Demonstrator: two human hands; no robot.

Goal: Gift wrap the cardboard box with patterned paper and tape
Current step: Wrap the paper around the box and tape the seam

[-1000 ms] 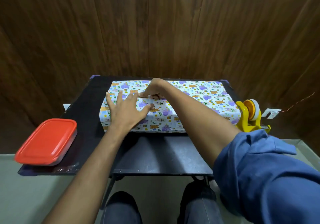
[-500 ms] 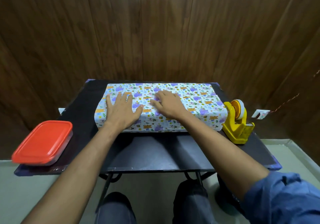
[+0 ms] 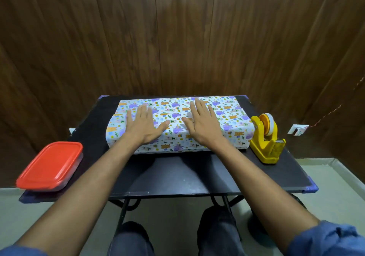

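Observation:
The box (image 3: pixel 233 125) lies flat on the far half of the black table (image 3: pixel 177 174), covered in white paper printed with purple and orange figures. My left hand (image 3: pixel 143 126) rests palm down on its left half, fingers straight and spread. My right hand (image 3: pixel 202 125) lies flat on the middle-right of the top, fingers straight. Neither hand holds anything. A yellow tape dispenser (image 3: pixel 265 139) with a roll of tape stands just right of the box, touching or almost touching its end.
A container with a red lid (image 3: pixel 50 165) sits at the table's front left corner, partly over the edge. Dark wood panels rise behind the table. My knees (image 3: pixel 216 228) show below the front edge. A white wall socket (image 3: pixel 297 129) is at right.
My right hand left the fold near the box's middle top and moved right, now lying flat. My left hand stayed pressed on the left half. The view shifted slightly.

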